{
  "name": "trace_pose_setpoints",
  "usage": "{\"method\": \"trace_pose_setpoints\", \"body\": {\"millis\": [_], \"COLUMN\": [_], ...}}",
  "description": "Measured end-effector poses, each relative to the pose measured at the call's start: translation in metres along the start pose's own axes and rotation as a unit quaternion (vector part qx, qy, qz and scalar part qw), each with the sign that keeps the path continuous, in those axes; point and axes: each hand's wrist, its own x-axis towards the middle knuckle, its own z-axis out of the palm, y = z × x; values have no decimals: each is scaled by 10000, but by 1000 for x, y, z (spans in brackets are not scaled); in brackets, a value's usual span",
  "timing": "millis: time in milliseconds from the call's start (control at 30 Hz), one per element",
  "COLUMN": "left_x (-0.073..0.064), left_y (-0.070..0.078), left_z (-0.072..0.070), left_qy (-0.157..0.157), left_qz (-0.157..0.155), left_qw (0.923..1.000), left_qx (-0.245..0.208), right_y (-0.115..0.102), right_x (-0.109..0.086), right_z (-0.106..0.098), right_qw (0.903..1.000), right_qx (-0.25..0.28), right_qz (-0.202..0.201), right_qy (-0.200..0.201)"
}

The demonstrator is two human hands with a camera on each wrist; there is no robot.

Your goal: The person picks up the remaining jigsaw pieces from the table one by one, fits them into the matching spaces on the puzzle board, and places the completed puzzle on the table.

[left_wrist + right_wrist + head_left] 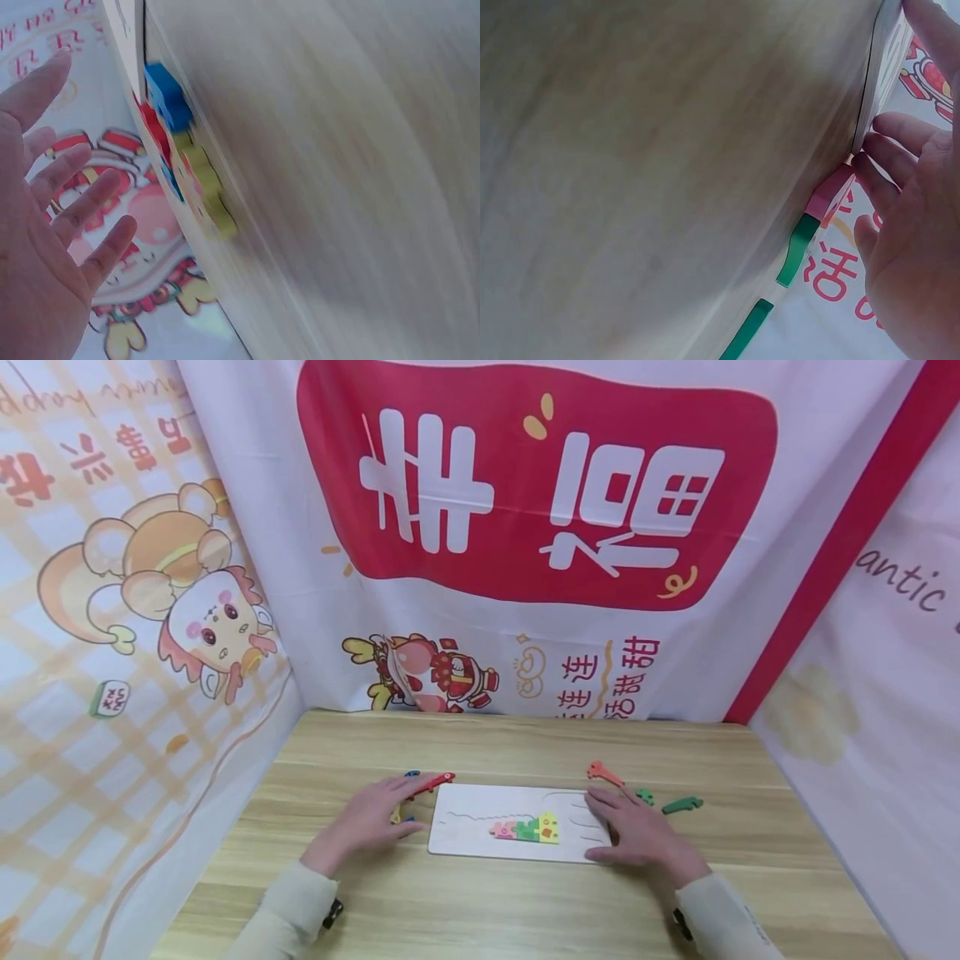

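A white puzzle board (472, 843) with thin outlines lies on the wooden table. Pink (504, 831), green (527, 831) and yellow (549, 829) pieces sit joined in its middle. My right hand (643, 828) spans the board's right end, fingertips at its edge and thumb near the front corner. My left hand (371, 817), fingers loosely spread and holding nothing, is left of the board. Beside it lie a red piece (441, 782), a yellow piece (201, 176) and a blue piece (169, 97); another blue piece (412, 772) is partly hidden behind its fingers.
Beyond the right hand lie a coral piece (604, 772), a green piece (645, 796) and a longer dark green piece (682, 805). Printed cloth (525, 652) hangs along the table's back edge, with more cloth on both sides.
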Motion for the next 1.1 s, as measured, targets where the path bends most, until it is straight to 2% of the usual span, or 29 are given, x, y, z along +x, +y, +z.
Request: {"method": "trace_pose_setpoints", "body": {"millis": [167,267,400,533,633,833,1000,1100], "left_x": [-3,-7,-13,-16,-17,-16,-16,-16], "left_y": [-22,-35,-47,-55,-59,-61,-60,-58], "left_z": [-2,-4,-7,-7,-5,-3,-2,-2], "left_qy": [-101,-145,-115,-221,-378,-384,-390,-395], "left_qz": [-365,-461,-388,-422,-518,-389,-362,-447], "left_qw": [9993,9988,9991,9989,9979,9984,9986,9982], "left_qx": [25,-16,-85,-53,19,168,2,-102], "right_y": [-2,-1,0,1,2,1,0,0], "right_x": [0,0,1,2,1,1,1,1], "right_z": [-3,-3,-1,1,1,-1,-2,-2], "right_qw": [10000,10000,10000,10000,10000,10000,10000,9999], "right_qx": [23,-8,-10,-16,-21,5,26,35], "right_qz": [27,39,47,19,1,10,35,85], "right_qy": [-20,-42,-73,-62,-62,-55,-84,-139]}}
